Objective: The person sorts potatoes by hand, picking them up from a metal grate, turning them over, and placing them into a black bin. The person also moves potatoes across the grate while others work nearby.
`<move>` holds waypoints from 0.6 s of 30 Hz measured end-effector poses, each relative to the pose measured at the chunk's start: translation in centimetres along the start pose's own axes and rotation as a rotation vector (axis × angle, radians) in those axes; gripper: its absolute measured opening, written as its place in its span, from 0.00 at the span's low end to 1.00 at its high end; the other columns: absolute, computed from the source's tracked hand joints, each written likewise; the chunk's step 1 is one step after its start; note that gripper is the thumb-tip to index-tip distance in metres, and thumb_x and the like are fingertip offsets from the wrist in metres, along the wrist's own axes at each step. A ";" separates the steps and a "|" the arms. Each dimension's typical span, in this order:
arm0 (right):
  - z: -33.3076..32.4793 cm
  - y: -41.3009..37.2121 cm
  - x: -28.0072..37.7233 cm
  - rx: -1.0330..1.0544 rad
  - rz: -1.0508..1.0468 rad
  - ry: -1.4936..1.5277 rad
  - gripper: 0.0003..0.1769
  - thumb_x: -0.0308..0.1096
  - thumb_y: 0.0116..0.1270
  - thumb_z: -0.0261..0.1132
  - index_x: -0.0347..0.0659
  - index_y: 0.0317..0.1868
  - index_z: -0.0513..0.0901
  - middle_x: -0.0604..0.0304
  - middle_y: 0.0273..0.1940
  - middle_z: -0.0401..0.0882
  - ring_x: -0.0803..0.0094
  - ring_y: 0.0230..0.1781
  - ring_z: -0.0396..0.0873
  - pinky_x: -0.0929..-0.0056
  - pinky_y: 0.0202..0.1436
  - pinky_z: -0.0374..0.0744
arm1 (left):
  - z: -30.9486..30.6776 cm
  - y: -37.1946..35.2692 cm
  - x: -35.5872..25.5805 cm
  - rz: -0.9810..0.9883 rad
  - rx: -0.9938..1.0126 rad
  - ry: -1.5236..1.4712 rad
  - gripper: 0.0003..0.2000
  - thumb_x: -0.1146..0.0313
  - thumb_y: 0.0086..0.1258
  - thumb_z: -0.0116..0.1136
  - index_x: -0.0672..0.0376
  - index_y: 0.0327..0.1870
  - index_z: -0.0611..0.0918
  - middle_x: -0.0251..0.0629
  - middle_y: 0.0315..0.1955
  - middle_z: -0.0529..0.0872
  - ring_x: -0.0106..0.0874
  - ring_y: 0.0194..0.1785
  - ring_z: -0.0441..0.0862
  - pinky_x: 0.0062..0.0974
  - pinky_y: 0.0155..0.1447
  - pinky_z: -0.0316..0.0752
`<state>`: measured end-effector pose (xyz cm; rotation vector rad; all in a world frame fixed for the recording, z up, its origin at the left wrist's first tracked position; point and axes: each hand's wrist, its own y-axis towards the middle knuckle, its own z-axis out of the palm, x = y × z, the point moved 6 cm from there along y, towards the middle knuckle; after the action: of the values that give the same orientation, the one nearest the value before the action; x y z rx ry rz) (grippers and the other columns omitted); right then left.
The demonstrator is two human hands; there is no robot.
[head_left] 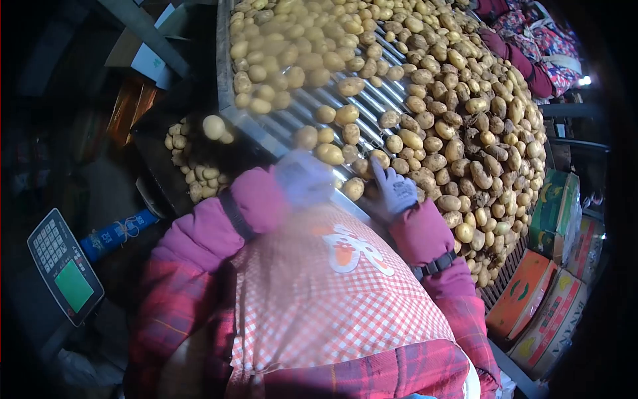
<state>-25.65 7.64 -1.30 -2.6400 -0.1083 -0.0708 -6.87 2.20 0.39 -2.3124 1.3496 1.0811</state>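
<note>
My left hand, in a pale glove, is smeared by motion at the near edge of a metal-bar sorting rack; its fingers cannot be made out. Beside it lie several loose potatoes on the bars. My right hand, in a grey-white glove with dark print, rests at the rack's near edge. Its index finger stretches out against a potato, with the fingers apart. Part of that palm is in shadow. To the left, a pale potato shows above more potatoes in a dark container.
A large heap of soil-marked potatoes covers the rack's right side. Cleaner potatoes lie at its far left. A scale display stands at left, cartons at lower right. Another person's sleeve is at upper right.
</note>
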 end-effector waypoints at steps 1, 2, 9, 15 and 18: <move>0.1 0.5 0.3 -0.064 -0.028 0.004 0.48 0.54 0.55 0.67 0.50 0.72 0.55 0.46 0.47 0.76 0.51 0.42 0.79 0.57 0.43 0.77 | 0.8 0.3 0.2 -0.001 0.076 0.070 0.08 0.65 0.61 0.57 0.58 0.37 0.82 0.43 0.30 0.83 0.42 0.38 0.82 0.38 0.43 0.75; -0.2 1.1 0.7 -0.127 -0.060 0.010 0.47 0.54 0.56 0.67 0.51 0.71 0.55 0.46 0.45 0.77 0.51 0.39 0.81 0.58 0.39 0.79 | 1.6 0.5 0.5 -0.004 0.152 0.142 0.08 0.64 0.60 0.56 0.57 0.35 0.82 0.42 0.29 0.83 0.43 0.37 0.81 0.39 0.42 0.75; -0.5 7.8 2.3 -0.272 -0.197 0.692 0.41 0.51 0.60 0.64 0.52 0.71 0.59 0.45 0.53 0.76 0.54 0.50 0.79 0.59 0.53 0.77 | -2.2 -0.1 5.4 -0.340 0.013 0.428 0.07 0.66 0.63 0.54 0.58 0.34 0.80 0.43 0.30 0.83 0.42 0.38 0.81 0.38 0.43 0.75; -1.9 9.1 -2.6 -0.286 -0.012 1.020 0.23 0.34 0.66 0.65 0.41 0.60 0.75 0.64 0.45 0.79 0.80 0.44 0.75 0.79 0.50 0.75 | -8.8 -7.3 10.2 -0.482 -0.811 -0.220 0.07 0.73 0.68 0.54 0.65 0.43 0.81 0.41 0.34 0.82 0.33 0.35 0.80 0.30 0.41 0.76; -1.5 10.4 -3.9 -0.409 -0.069 0.844 0.22 0.38 0.66 0.64 0.41 0.59 0.76 0.58 0.46 0.80 0.75 0.45 0.78 0.77 0.50 0.77 | -7.7 -9.0 13.0 -0.479 -0.869 -0.363 0.11 0.72 0.71 0.51 0.65 0.51 0.79 0.41 0.38 0.83 0.29 0.39 0.80 0.26 0.46 0.75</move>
<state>-28.65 -2.46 -5.18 -2.7490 0.1161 -1.3216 8.11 -5.49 -4.72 -2.5402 0.1405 2.0239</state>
